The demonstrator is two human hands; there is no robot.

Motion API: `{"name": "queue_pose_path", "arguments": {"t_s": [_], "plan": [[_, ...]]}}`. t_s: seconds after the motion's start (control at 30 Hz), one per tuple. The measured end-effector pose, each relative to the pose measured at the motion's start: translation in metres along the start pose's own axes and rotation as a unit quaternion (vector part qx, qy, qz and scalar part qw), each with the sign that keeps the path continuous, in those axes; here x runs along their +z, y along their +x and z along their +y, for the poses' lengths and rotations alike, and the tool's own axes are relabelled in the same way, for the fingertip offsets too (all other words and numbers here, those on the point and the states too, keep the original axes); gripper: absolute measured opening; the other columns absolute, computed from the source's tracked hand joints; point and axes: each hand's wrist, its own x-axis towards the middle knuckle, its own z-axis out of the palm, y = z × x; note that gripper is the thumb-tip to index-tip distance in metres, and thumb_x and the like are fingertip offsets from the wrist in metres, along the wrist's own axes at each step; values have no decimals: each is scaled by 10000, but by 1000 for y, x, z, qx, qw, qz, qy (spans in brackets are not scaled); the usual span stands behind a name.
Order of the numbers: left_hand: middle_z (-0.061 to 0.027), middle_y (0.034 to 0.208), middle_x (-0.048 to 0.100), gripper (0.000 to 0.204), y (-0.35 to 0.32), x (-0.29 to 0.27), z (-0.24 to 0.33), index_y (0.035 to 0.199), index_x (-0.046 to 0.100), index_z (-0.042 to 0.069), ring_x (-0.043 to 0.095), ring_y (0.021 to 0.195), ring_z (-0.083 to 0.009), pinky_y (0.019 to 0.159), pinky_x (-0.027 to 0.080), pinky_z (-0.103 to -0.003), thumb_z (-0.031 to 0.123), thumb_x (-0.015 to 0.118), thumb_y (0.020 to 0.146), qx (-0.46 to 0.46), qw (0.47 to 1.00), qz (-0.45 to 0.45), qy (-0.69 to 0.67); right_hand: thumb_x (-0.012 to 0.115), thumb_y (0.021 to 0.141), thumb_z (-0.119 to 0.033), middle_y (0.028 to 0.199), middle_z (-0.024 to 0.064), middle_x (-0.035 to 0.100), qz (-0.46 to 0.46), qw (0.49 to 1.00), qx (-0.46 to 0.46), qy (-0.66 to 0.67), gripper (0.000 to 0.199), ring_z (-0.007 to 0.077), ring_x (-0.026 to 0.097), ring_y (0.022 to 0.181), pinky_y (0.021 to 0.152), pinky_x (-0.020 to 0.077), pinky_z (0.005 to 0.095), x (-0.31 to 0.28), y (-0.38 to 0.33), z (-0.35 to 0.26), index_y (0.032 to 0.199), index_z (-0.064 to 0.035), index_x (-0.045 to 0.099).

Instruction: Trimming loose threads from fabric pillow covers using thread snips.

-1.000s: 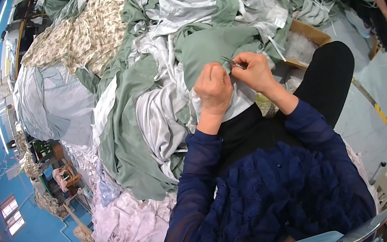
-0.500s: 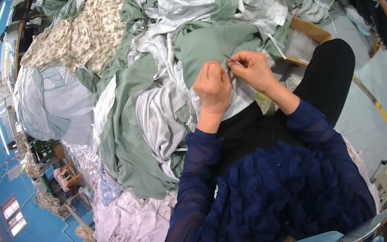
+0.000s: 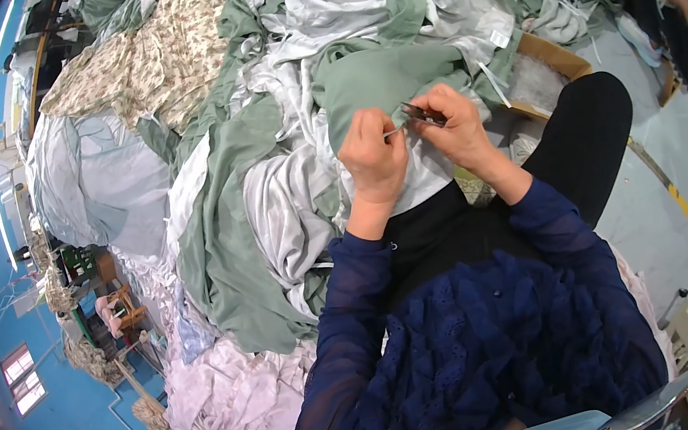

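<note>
Green and white fabric (image 3: 382, 78) lies spread over my lap and runs into the heap in front. My left hand (image 3: 372, 154) is closed in a pinch on a thin white strip (image 3: 393, 131), which shows at the fingertips. Close beside it, my right hand (image 3: 457, 130) grips small dark thread snips (image 3: 425, 114), their tips pointing up and left over the green cloth. The two hands almost meet, and the fabric just under them is partly hidden by my fingers.
Flowered cream cloth (image 3: 139, 68) is piled at the far left, with pale pink cloth (image 3: 238, 397) at the near left. A cardboard box (image 3: 554, 53) holding clear plastic stands beyond my right knee. Another person's arm (image 3: 680, 9) reaches in at the far right.
The dark thread snips now show plainly in my right hand, where they were mostly hidden before. Both hands have shifted only slightly.
</note>
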Motion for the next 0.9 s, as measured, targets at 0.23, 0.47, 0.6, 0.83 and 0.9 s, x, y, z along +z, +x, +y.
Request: {"name": "queue_pose_path", "arguments": {"t_s": [0.23,0.47,0.6,0.83,0.9], "plan": [[-23,719,605,194,8,-74,-37,863,592,20,542,624,-112,573,421,-252,22,726,722,-260,926,-235,-138,696,801,13,902,36,585,-15,998,-64,18,111,105,532,783,677,410,233,-29,27,6,878,-12,620],[46,780,626,208,-7,-121,-62,909,661,26,524,692,-26,625,413,-199,58,784,745,-425,806,-298,-285,663,890,-106,714,-93,515,-125,974,114,149,108,2,425,671,570,332,203,-51,44,18,819,-48,606],[35,803,647,137,-22,-114,-74,886,667,16,544,710,-32,663,426,-199,51,755,787,-378,837,-254,-304,662,891,-107,713,-98,503,-121,977,116,133,118,9,398,648,566,316,205,-51,46,17,816,-42,598],[64,726,601,65,-26,-109,-95,834,675,-1,479,650,-13,589,373,-187,45,720,823,-397,847,-168,-311,662,883,-115,706,-83,505,-105,986,107,73,126,29,406,659,578,326,215,-46,55,34,824,-16,609],[66,723,601,63,-25,-111,-97,830,677,-1,478,648,-11,585,370,-186,47,718,830,-390,851,-164,-310,664,879,-118,702,-76,508,-109,988,102,51,127,33,409,658,577,330,220,-43,57,33,827,-13,614]]}}
